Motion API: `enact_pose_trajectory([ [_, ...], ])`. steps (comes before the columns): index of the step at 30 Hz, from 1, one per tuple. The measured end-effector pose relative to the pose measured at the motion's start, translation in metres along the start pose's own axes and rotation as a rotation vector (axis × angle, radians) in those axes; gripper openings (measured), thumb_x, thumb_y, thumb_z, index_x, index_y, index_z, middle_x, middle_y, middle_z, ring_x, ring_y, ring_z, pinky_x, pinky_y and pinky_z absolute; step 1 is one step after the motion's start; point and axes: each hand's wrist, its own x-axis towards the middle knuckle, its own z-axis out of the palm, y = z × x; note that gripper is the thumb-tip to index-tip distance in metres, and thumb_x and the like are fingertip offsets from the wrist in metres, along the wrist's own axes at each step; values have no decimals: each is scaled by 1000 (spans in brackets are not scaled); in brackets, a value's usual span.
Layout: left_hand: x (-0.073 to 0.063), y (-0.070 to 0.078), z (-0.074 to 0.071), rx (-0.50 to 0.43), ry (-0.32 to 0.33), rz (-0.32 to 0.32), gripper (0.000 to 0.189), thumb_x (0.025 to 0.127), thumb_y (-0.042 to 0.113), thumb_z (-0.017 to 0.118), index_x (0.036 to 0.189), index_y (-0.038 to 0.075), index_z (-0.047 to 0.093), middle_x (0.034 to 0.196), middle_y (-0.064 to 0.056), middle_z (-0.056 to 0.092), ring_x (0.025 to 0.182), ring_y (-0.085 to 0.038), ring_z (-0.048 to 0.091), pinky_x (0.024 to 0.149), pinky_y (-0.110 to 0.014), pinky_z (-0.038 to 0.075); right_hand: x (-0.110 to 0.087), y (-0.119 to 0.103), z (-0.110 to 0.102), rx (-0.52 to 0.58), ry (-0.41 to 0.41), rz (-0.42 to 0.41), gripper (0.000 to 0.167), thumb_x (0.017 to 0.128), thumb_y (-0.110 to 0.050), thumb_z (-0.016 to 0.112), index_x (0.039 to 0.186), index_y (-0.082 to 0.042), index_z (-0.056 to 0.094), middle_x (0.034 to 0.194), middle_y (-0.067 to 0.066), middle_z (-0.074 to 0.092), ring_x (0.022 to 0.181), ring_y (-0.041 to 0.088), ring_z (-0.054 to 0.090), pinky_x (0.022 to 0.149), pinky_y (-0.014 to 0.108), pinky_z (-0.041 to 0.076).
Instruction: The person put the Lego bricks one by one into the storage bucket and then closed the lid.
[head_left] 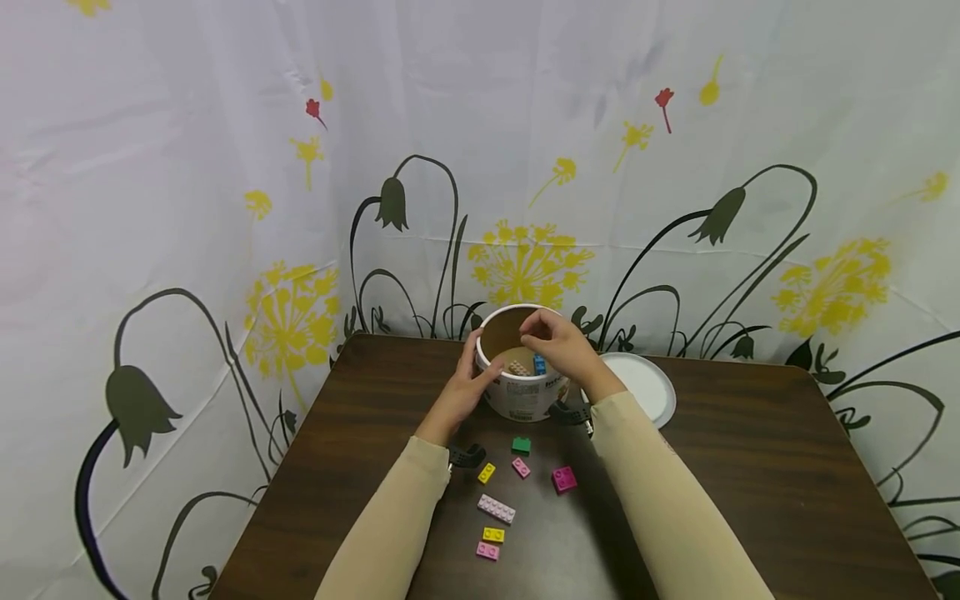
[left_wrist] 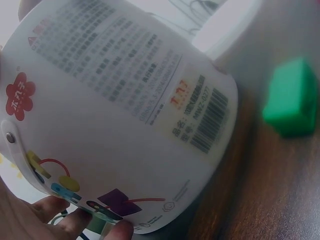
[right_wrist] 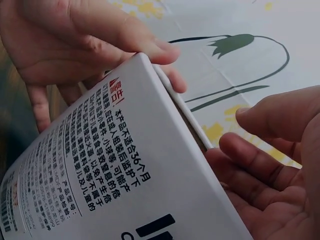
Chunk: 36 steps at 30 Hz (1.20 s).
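A white paper bucket (head_left: 522, 400) with printed labels stands near the back of the table. My left hand (head_left: 467, 387) grips its left side, thumb over the rim and fingers along the outer wall, as the left wrist view also shows. Over the bucket's mouth is my right hand (head_left: 566, 346), fingers loosely bent; in the right wrist view its thumb and forefinger (right_wrist: 235, 145) are apart with nothing between them. Just below that hand, a blue toy brick (head_left: 539, 364) shows inside the bucket, beside a beige studded brick (head_left: 517, 367).
A round white lid (head_left: 641, 387) lies right of the bucket. In front are a green brick (head_left: 521, 446), a magenta brick (head_left: 564, 479), a long pale pink brick (head_left: 497, 508), and several small yellow and pink ones. A patterned curtain (head_left: 480, 125) hangs behind the table.
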Motion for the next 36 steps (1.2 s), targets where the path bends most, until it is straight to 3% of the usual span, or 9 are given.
enact_pose_trajectory([
  [5,-3,-2,-2,6,-2,-10,79,107,50,68,167,56,17,183,-10,15,169,-34,20,133,-64,23,-4,2,2,28,-7,-32,13,109,-19,69,118,-9,69,116,9,70,101,25,65,90,40,53],
  [8,-3,-1,-3,6,-6,5,77,109,44,66,168,54,18,182,-11,17,168,-35,21,133,-65,24,-6,4,3,30,21,-63,10,109,-20,70,115,-11,70,115,13,71,100,33,66,88,38,53],
  [12,-5,0,-2,12,-14,5,81,106,51,68,170,49,17,181,-9,19,168,-34,22,133,-64,24,-16,10,8,89,119,-118,17,108,-17,71,118,-4,68,113,19,70,104,36,71,88,30,57],
  [16,-6,1,-2,1,-18,-1,87,102,59,71,170,49,18,182,-9,17,169,-33,21,133,-62,25,-27,16,11,197,232,-199,21,108,-12,69,120,5,65,110,26,68,103,25,73,92,28,61],
  [21,-5,3,-5,-1,-22,5,88,102,57,71,170,50,16,182,-12,16,169,-34,21,133,-63,25,-41,25,10,215,327,-204,14,107,-10,70,116,1,67,111,27,68,102,25,73,88,22,59],
  [26,-5,2,-6,11,-15,3,86,105,52,69,171,47,15,183,-12,15,169,-36,19,133,-64,23,-54,29,9,206,339,-186,14,108,-12,70,116,-2,68,111,17,70,103,32,71,88,21,57],
  [33,-2,4,-4,7,-27,16,84,106,46,69,172,43,16,182,-11,17,169,-36,20,134,-63,22,-75,29,7,213,327,-194,14,107,-11,70,116,-1,68,111,13,70,100,13,68,86,21,56],
  [36,0,5,-4,4,-24,22,83,107,45,69,172,43,18,182,-10,18,169,-35,20,133,-64,22,-88,28,5,215,319,-182,13,107,-9,70,116,0,67,111,15,68,99,11,66,85,20,55],
])
